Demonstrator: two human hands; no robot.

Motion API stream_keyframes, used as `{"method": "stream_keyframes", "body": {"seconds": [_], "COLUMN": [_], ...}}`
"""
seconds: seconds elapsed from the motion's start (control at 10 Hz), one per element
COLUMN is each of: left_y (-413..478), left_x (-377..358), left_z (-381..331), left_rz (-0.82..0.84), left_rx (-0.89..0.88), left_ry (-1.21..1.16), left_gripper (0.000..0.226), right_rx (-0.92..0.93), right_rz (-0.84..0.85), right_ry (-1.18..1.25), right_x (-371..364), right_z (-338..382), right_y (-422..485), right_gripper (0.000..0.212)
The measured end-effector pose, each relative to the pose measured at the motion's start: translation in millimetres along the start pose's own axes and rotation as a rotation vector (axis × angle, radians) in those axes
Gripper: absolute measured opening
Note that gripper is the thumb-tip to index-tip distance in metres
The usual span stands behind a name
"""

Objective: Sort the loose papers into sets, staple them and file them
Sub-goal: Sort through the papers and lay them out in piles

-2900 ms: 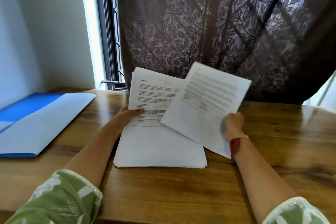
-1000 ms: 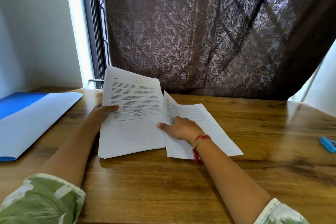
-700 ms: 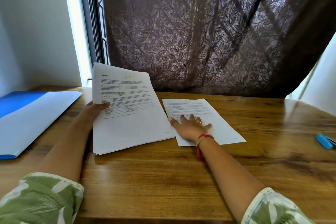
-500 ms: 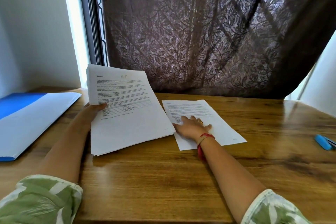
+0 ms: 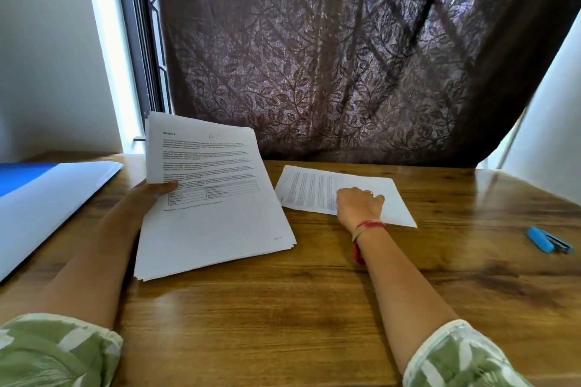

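A stack of printed white papers [image 5: 217,214] is tilted up at left centre, its near edge on the wooden table [image 5: 283,308]. My left hand [image 5: 155,193] grips the stack's left edge, thumb on the top page. A single printed sheet [image 5: 314,188] lies flat on the table to the right, turned sideways. My right hand [image 5: 360,206] rests on that sheet with its fingers flat against the paper. A blue and white folder [image 5: 47,198] lies at the far left. A blue stapler [image 5: 548,239] sits near the right edge.
A dark leaf-patterned curtain [image 5: 345,56] hangs behind the table. A window frame [image 5: 138,41] and a white wall [image 5: 47,41] stand at the back left. Bare wood lies between my arms and in front of the stapler.
My right hand carried one sheet off the stack and laid it flat on the table to the right. That sheet has since turned sideways under my hand. My left hand keeps hold of the stack.
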State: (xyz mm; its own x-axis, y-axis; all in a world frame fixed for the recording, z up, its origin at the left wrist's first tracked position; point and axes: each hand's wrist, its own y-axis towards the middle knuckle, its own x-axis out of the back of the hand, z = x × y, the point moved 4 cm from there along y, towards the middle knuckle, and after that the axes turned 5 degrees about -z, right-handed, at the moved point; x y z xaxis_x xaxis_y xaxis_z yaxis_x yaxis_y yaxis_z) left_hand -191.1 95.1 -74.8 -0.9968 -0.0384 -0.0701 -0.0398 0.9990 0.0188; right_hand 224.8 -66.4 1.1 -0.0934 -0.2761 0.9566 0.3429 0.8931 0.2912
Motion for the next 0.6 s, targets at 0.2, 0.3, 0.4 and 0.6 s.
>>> {"method": "stream_keyframes", "body": {"seconds": [0.2,0.3,0.4,0.6], "left_y": [11,21,-28,-73], "left_x": [9,16,-15,-52], "left_z": [6,12,-22,-50], "left_rz": [-0.021,-0.032,-0.002,0.199], "left_rx": [0.019,0.017,0.014,-0.038], "left_ry": [0.040,0.020,-0.008,-0.122], "left_gripper": [0.097,0.101,0.067,0.044], "right_rx": [-0.050,0.000,-0.037,-0.014], "right_rz": [-0.007,0.183,0.127,0.078], "right_ry": [0.250,0.170,0.220,0.289], "right_x": [-5,-28,-39,-38], "right_z": [20,27,9,-1], "right_y": [-1,-1,14,23], "right_gripper": [0.052,0.064,0.060,0.051]}}
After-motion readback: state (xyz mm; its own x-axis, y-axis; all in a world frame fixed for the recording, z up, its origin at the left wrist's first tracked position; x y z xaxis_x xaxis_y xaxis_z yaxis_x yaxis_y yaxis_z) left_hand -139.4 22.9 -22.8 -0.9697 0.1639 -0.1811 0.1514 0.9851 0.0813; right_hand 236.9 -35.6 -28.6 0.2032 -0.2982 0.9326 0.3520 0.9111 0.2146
